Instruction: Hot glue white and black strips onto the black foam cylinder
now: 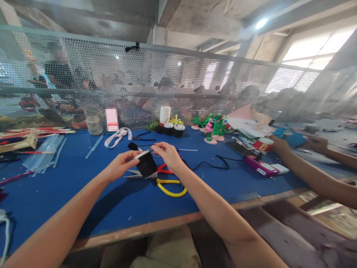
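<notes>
Tilted above the blue table, a small black paper cup (147, 164) with a white rim is pinched at its left side by my left hand (122, 163), thumb on the rim. My right hand (166, 153) closes its fingertips at the cup's right rim on a thin black wire (149, 145) that runs over the cup's mouth. Under and behind the cup lie scissors with yellow handles (171, 188) and a red-handled tool (166, 170), both partly covered. Two similar black cups (179, 130) with wire handles stand farther back.
Clear glue sticks (44, 154) lie left, near a glass jar (94, 125) and white ribbon (117, 137). Green and pink craft figures (219, 128) stand at the back. A purple device (260, 166) with a black cord lies right, beside another person's arm (309, 173). A perforated screen (139, 82) borders the table.
</notes>
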Motion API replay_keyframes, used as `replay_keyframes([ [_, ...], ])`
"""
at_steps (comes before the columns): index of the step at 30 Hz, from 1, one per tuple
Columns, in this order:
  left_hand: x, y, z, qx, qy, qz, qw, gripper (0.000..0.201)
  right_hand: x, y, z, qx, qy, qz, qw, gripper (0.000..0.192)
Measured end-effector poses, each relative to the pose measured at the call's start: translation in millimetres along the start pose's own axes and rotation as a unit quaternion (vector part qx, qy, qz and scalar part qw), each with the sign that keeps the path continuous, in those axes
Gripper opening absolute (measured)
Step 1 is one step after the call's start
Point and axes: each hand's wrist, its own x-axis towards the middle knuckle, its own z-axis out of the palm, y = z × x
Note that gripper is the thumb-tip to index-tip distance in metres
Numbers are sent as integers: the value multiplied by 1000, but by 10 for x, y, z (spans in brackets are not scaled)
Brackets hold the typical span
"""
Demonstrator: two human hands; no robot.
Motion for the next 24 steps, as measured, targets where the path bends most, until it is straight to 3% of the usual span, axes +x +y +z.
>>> replay_keyframes([
  [10,-26,29,-10,-76,-36,12,996,23,-26,2,53,107,-21,56,992,25],
  [16,-36,30,-19,-130,-33,37,990,18,-54,-41,73,172,-55,90,979,26],
  [24,-28,-28,-48,-220,-26,16,975,19,-57,-84,58,221,-84,113,965,29],
])
